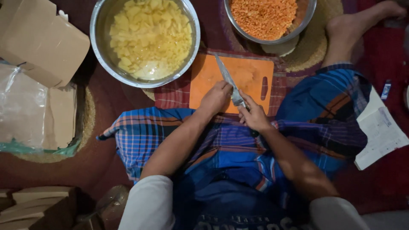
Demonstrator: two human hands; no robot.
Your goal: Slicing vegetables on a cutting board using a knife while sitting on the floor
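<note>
Right hand: right hand (254, 116) is curled shut around the handle of the knife (228, 81), low on the near edge of the chopping board; forefinger lies up along the spine.
Left hand: left hand (216, 97) is loosely closed, fingers bent, touching the side of the blade near the handle; whether it pinches anything cannot be told.
Knife: long steel blade, pointing away from the body toward the far left corner of the board, tip close to the big bowl.
Chopping board: orange plastic chopping board (255, 70) with a slot handle at its right end, lying on a chequered cloth just in front of the lap; a pale smear of cut scraps sits mid-board, nothing whole on it.
Big bowl: steel bowl (99, 47) beyond the board on the left, holding pale yellow diced pieces in water.
Second bowl: smaller steel bowl (307, 17) beyond the board on the right, filled with orange lentils.
Step in hand: by the look of it, the blade is being wiped or cleared by the fingers between cuts, as the board bears no uncut piece.
Care called for: fingers on the flat must keep off the edge, and the knife needs a steady grip while the tip hangs over the cloth.
Around: cardboard boxes (42, 40) and a plastic bag (21, 106) at left, a bare foot (353, 25) at far right, a paper booklet (381, 132) by the knee.
</note>
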